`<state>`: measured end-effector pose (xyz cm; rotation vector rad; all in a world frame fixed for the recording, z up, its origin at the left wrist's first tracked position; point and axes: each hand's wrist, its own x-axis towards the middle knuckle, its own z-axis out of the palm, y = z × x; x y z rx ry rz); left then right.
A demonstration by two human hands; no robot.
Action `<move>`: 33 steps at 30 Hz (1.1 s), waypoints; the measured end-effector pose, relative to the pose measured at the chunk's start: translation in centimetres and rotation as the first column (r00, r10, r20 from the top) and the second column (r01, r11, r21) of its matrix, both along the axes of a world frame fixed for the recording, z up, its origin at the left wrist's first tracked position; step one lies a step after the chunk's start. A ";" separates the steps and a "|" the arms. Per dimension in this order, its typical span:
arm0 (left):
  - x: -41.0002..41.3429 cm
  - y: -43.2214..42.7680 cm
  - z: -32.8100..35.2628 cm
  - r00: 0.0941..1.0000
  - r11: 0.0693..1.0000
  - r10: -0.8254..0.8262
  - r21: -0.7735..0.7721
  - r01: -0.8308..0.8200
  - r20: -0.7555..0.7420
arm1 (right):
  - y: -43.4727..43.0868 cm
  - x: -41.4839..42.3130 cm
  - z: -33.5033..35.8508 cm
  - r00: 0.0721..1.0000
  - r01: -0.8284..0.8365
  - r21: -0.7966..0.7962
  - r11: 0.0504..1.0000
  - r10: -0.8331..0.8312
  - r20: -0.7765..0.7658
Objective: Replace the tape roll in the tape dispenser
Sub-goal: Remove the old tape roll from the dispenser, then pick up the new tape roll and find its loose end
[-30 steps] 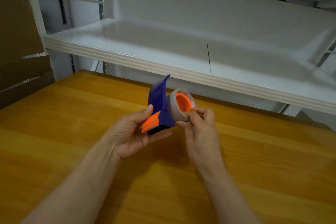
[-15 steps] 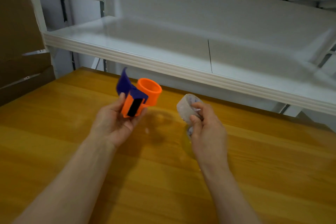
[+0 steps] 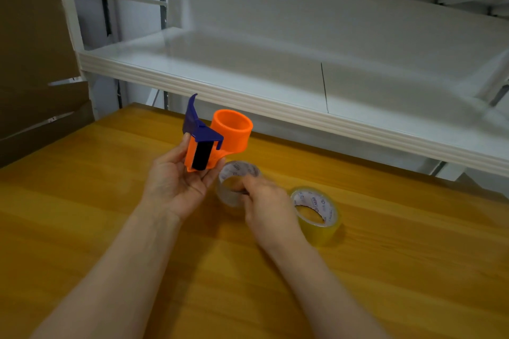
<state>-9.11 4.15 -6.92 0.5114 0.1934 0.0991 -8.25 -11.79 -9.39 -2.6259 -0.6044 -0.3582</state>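
Head view, looking down over a wooden tabletop [image 3: 110, 228] with both forearms reaching in from its near edge. The left hand [image 3: 176, 184] is raised above the middle of the tabletop, its fingers and thumb wrapped around the handle of an orange and purple tape dispenser [image 3: 203, 143]. The dispenser's orange spool [image 3: 232, 131] stands bare, with no tape on it, so the removal half of the job looks finished. Just beside that hand, the right hand [image 3: 265, 208] grasps a thin, nearly clear tape roll [image 3: 238, 173], fingers curled over its rim and into the core; the roll is blurred, and it cannot be told whether it rests on the wood or hangs just above it. Close to the right of that hand, toward the far edge of the tabletop, a thicker yellowish tape roll [image 3: 316, 213] lies flat and untouched, probably the replacement. Judging from this, what remains is to let go of the thin roll, pick up the thick one, slide it onto the spool and feed its end through. Count: one dispenser, two tape rolls, two hands. A white metal shelf [image 3: 248, 96] runs beyond the far edge, with brown cardboard [image 3: 33, 63] at the far left corner.
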 end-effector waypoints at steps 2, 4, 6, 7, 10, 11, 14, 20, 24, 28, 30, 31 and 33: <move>0.0 0.0 0.0 1.000 1.000 -0.003 0.001 0.003 -0.004 | 0.7 0.9 -0.1 1.000 0.008 -0.022 1.000 -0.009 -0.020; 0.0 0.0 -0.1 1.000 1.000 0.003 -0.004 -0.004 -0.010 | 1.4 1.7 -0.3 0.999 0.011 -0.042 0.999 -0.014 -0.050; 0.0 0.0 -0.1 1.000 1.000 0.009 0.007 -0.009 -0.006 | 2.0 2.2 -0.4 0.997 0.008 -0.066 0.998 -0.014 -0.078; 0.1 0.0 -0.1 1.000 1.000 0.008 0.019 -0.008 -0.002 | 2.2 2.3 -0.4 0.996 0.007 -0.070 0.998 -0.013 -0.092; 0.1 -0.1 0.1 1.000 0.998 0.002 0.060 -0.002 0.007 | 2.7 2.4 -0.3 0.993 -0.004 -0.065 0.998 -0.004 -0.119; 0.1 -0.1 0.1 1.000 0.998 0.001 0.069 -0.002 0.008 | 2.7 2.4 0.0 0.991 -0.012 -0.071 0.997 0.002 -0.131; 0.1 -0.2 0.1 1.000 0.997 -0.009 0.078 0.008 0.016 | 2.3 2.0 0.6 0.985 -0.055 -0.049 0.997 0.046 -0.165; -0.3 -1.0 0.4 0.995 0.990 -0.058 0.136 0.046 0.082 | -2.0 -0.2 1.9 0.997 0.081 0.132 0.988 -0.078 -0.029; -0.8 -2.3 0.9 0.993 0.988 -0.091 0.132 0.081 0.074 | -4.2 -1.9 2.9 0.997 0.063 0.308 0.949 -0.074 0.024; -1.3 -4.0 1.0 0.988 0.980 -0.152 0.128 0.150 0.007 | -4.9 -3.5 3.0 0.998 0.052 0.382 0.923 -0.057 0.002; -1.6 -4.7 1.0 0.983 0.972 -0.185 0.151 0.182 0.001 | -5.1 -3.8 2.8 0.997 0.078 0.403 0.912 -0.073 -0.029; -1.6 -4.9 0.9 0.980 0.966 -0.199 0.167 0.197 -0.003 | -5.2 -3.8 2.7 0.996 0.091 0.406 0.909 -0.087 -0.028; -1.7 -5.3 0.9 0.974 0.955 -0.228 0.195 0.225 -0.007 | -5.6 -3.3 2.5 0.993 0.104 0.389 0.915 -0.116 0.006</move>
